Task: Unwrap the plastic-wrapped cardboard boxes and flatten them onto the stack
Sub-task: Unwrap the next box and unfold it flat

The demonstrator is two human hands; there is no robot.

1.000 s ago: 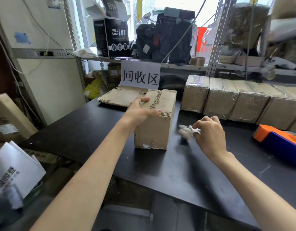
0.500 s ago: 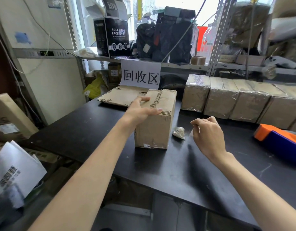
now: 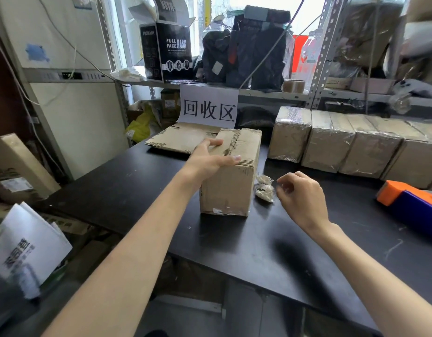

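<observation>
A bare cardboard box [image 3: 230, 188] stands upright in the middle of the black table [image 3: 127, 190]. My left hand [image 3: 208, 159] grips its top left edge, thumb on top. A crumpled wad of clear plastic wrap [image 3: 264, 188] lies on the table just right of the box. My right hand [image 3: 301, 198] hovers beside the wad with loosely curled fingers and holds nothing. A stack of flattened cardboard [image 3: 181, 138] lies behind the box, under a paper sign. Several plastic-wrapped boxes [image 3: 331, 139] stand in a row at the back right.
An orange and blue tape dispenser [image 3: 411, 203] sits at the right edge of the table. Shelves with a black mask box [image 3: 171, 52] and dark bags run behind. Cartons and papers [image 3: 27, 249] crowd the floor at the left.
My right hand has dropped the plastic wad onto the table beside the box and drawn slightly back. My left hand has stayed on the box.
</observation>
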